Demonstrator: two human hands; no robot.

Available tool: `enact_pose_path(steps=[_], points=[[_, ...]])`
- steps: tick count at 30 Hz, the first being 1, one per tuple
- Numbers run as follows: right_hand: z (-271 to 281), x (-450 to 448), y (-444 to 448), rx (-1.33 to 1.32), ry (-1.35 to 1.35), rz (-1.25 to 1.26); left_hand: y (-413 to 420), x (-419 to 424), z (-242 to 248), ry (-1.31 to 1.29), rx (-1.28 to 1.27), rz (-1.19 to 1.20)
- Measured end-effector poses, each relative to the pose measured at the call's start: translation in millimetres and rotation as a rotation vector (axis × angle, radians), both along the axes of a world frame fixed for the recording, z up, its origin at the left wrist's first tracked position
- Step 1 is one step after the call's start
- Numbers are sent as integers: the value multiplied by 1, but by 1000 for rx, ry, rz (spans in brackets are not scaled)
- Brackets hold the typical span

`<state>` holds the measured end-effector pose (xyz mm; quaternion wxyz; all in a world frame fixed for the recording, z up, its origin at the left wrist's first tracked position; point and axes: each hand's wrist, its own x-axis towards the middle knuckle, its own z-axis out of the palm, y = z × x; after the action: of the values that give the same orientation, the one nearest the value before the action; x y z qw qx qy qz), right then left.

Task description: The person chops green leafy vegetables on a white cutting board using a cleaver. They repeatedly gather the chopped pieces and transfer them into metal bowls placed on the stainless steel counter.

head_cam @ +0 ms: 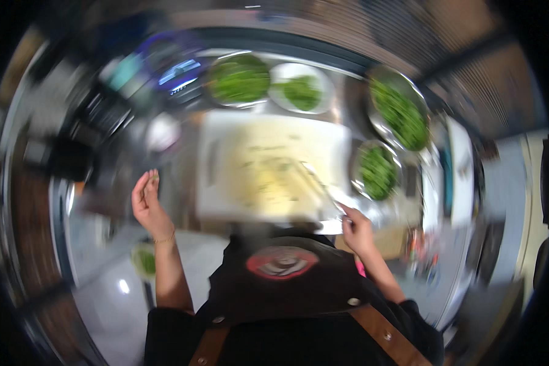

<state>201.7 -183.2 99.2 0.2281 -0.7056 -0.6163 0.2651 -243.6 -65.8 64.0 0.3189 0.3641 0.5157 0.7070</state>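
My right hand [359,231] grips the handle of a knife [318,180]. Its blade slants over the right part of a white cutting board [215,201], which has a yellowish stain and scattered dark green bits in the middle. To the left of the board my left hand [148,199] hangs in the air, fingers slightly curled, with a small greenish speck near the fingertips. Motion blur hides whether the blade touches the board.
Behind the board are a metal bowl of chopped greens [240,82] and a white plate of greens [302,89]. Two more metal bowls of greens [400,112] [379,169] stand at the right. A white round item [163,131] and a purple-rimmed appliance [176,64] are at the left.
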Motion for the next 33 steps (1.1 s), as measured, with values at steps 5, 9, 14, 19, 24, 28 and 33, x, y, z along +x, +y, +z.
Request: enact_pose_path(steps=[5, 9, 14, 19, 24, 28, 33], points=[[25, 58, -49, 173, 98, -228, 113, 208, 61, 254, -80, -828], [25, 93, -87, 326, 88, -471, 182, 389, 74, 738, 181, -1219], [16, 131, -122, 328, 121, -702, 266, 602, 39, 1342, 128, -1291], [7, 168, -135, 288, 106, -805, 292, 694, -33, 1809, 210, -980], [-6, 199, -130, 272, 136, -859, 331, 715, -50, 1792, 36, -1007], [-14, 212, -120, 278, 183, -849, 371, 716, -29, 1793, 96, -1274], [-18, 214, -108, 284, 227, -821, 347, 698, -29, 1812, 29, -1346]])
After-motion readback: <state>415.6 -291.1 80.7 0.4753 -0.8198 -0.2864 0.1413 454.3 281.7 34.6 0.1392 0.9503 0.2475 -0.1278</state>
